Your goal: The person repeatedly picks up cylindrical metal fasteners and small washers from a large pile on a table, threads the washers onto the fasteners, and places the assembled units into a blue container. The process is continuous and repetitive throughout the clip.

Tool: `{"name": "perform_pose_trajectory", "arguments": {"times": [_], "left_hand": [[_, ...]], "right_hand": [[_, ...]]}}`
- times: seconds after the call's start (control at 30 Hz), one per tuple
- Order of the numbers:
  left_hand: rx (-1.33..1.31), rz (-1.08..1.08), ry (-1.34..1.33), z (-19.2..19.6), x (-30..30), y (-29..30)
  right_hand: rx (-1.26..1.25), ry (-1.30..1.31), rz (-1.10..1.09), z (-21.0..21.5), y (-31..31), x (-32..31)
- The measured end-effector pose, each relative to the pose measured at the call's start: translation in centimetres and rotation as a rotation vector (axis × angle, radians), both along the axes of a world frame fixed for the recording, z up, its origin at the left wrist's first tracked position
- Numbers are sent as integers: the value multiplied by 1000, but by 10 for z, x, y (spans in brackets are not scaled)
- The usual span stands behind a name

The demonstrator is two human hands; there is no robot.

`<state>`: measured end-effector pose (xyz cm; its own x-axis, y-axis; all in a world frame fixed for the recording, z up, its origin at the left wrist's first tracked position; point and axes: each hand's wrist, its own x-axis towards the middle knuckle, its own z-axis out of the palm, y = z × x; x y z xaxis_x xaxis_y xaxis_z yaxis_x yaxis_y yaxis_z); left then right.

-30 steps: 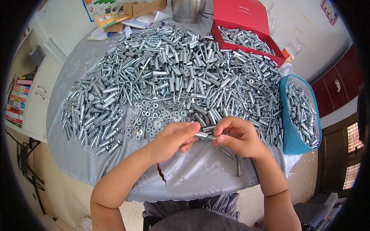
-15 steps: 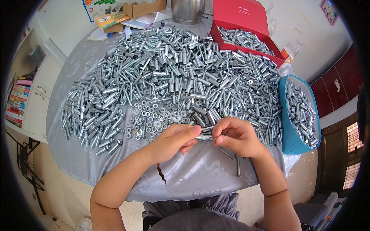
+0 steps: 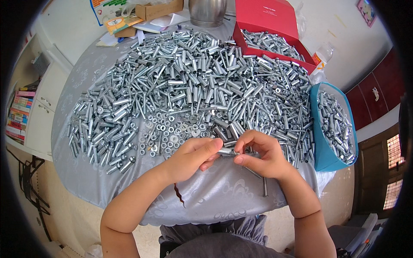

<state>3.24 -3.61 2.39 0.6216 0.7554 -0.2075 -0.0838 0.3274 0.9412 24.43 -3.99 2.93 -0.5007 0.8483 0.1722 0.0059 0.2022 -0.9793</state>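
My left hand (image 3: 193, 158) is closed around a shiny metal sleeve anchor (image 3: 226, 152), whose end sticks out to the right past the thumb. At that end, my right hand (image 3: 262, 155) has its thumb and forefinger on either side of the tip. Whether a small nut or washer is between those fingertips is too small to make out. Just beyond the hands lie loose metal sleeves (image 3: 235, 130) and a scatter of nuts and washers (image 3: 174, 133). A long bolt (image 3: 265, 186) rests on the cloth below my right hand.
A large heap of metal sleeves and bolts (image 3: 189, 81) covers the grey-clothed table (image 3: 215, 193). Assembled anchors (image 3: 122, 161) lie left. A red box (image 3: 275, 58) and a teal bin (image 3: 323, 155), both holding metal parts, stand right. A metal pot (image 3: 208, 13) is behind.
My right thumb and forefinger have parted slightly at the anchor's end. My left hand keeps its grip and has hardly moved. The view has shifted slightly.
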Motion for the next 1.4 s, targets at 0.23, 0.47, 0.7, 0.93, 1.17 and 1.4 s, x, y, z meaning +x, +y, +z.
{"name": "perform_pose_trajectory", "arguments": {"times": [0.23, 0.47, 0.7, 0.93, 1.17, 1.4], "left_hand": [[17, 5, 32, -5, 1, 0], [71, -29, 69, -3, 0, -1], [43, 7, -14, 0, 0, 0], [43, 45, -23, -4, 0, 1], [64, 36, 3, -4, 0, 2], [39, 36, -12, -2, 0, 0]], "right_hand": [[182, -171, -58, 1, 0, -3], [222, -114, 35, 1, 5, 3], [617, -471, -626, -3, 37, 24], [741, -703, -652, -12, 53, 31], [763, -820, -529, -21, 57, 31], [720, -789, -560, -21, 57, 32]]}}
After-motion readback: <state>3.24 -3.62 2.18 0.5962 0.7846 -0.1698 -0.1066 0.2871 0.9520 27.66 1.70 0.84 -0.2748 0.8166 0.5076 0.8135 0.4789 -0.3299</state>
